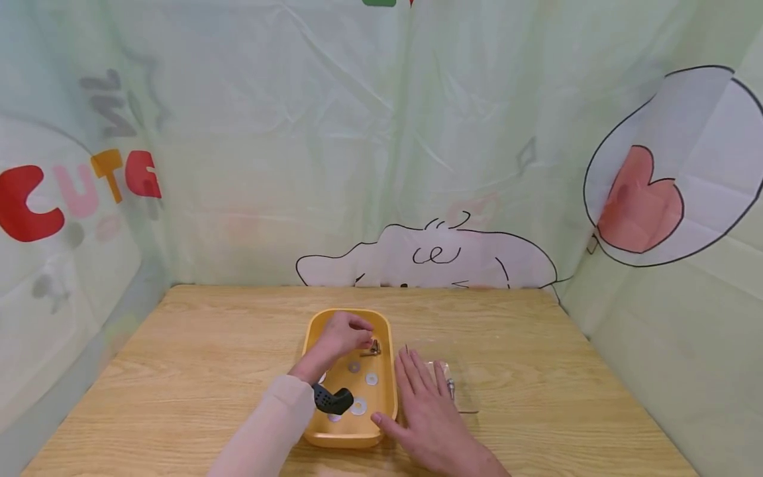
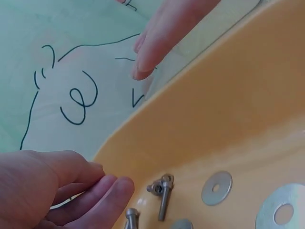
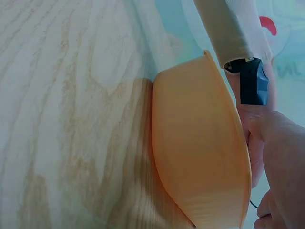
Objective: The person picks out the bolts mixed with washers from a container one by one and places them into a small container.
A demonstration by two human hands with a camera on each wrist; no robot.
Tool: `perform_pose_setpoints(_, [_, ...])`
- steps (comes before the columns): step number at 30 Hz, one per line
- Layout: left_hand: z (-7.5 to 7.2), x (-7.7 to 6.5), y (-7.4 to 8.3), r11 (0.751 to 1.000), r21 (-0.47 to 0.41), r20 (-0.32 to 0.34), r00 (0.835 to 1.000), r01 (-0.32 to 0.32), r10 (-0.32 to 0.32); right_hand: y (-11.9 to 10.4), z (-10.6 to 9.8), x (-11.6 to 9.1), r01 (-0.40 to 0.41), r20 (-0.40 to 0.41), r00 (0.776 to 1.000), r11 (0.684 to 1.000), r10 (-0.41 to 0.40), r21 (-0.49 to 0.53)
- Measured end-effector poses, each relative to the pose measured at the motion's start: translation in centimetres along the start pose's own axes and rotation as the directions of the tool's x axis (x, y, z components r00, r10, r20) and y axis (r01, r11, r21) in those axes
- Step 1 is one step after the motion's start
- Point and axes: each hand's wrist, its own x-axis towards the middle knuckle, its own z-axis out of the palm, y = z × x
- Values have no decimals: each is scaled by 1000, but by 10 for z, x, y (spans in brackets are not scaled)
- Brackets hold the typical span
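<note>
My left hand reaches into the yellow tray, fingers bent and thumb close to the fingertips. In the left wrist view, that hand hovers beside small metal bolts; whether anything sits between its fingertips is hidden. Flat grey washers lie spread over the tray floor. My right hand has its fingers extended beside the tray's right wall, thumb near the rim. Partly beneath it are a flat, clear-edged item and a small metal bolt-like piece.
A wooden table carries everything. Printed curtains hang behind and on both sides. A black device is fixed at my left wrist, over the tray.
</note>
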Motion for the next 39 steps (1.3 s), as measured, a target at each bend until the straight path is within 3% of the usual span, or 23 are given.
perform_pose_setpoints(4, [-2, -1, -3, 996, 85, -22, 1000, 18, -16, -2, 1, 0, 8, 5, 1000, 1000, -8, -7])
perform_pose_setpoints(16, [-6, 5, -15, 972, 225, -91, 995, 67, -48, -3, 5, 2, 0, 22, 1000, 1000, 0, -4])
perform_pose_setpoints(23, [1, 2, -19, 976, 192, -56, 994, 106, -97, -3, 9, 1, -12, 48, 999, 1000, 11, 16])
perform_pose_setpoints(39, [14, 0, -14, 987, 119, 57, 992, 105, -113, -3, 9, 3, -25, 67, 997, 1000, 25, 6])
